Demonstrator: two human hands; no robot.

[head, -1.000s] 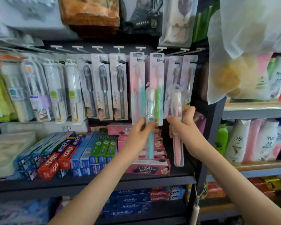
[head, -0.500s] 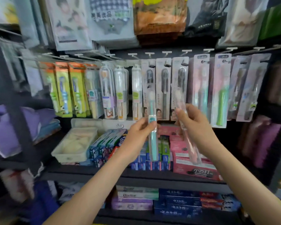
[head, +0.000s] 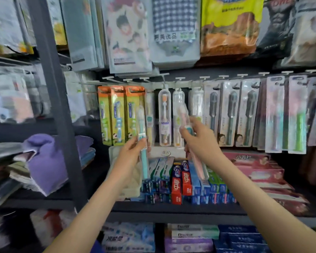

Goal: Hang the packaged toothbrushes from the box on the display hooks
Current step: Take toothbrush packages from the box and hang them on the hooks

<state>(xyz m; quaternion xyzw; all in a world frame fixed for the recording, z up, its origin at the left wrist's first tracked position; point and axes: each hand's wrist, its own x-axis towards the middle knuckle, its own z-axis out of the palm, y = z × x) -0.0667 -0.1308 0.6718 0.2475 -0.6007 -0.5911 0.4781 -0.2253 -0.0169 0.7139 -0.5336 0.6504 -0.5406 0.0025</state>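
Head view. Left hand (head: 133,154): fingers (head: 130,145) curling round a teal packaged toothbrush (head: 144,165), holding it upright in front of the orange packs (head: 117,114). Right hand (head: 199,141): fingers pinching a pink packaged toothbrush (head: 197,165) near its upper end, pack tilting. Toothpaste boxes (head: 177,181) lying on the shelf (head: 171,209) beneath. Display hooks (head: 180,78) running along the rail behind, most carrying stock. Box not showing. Step, judging: choosing a hook for both packs. Next move is calling for finding the right hook and threading a pack's top hole onto its tip.
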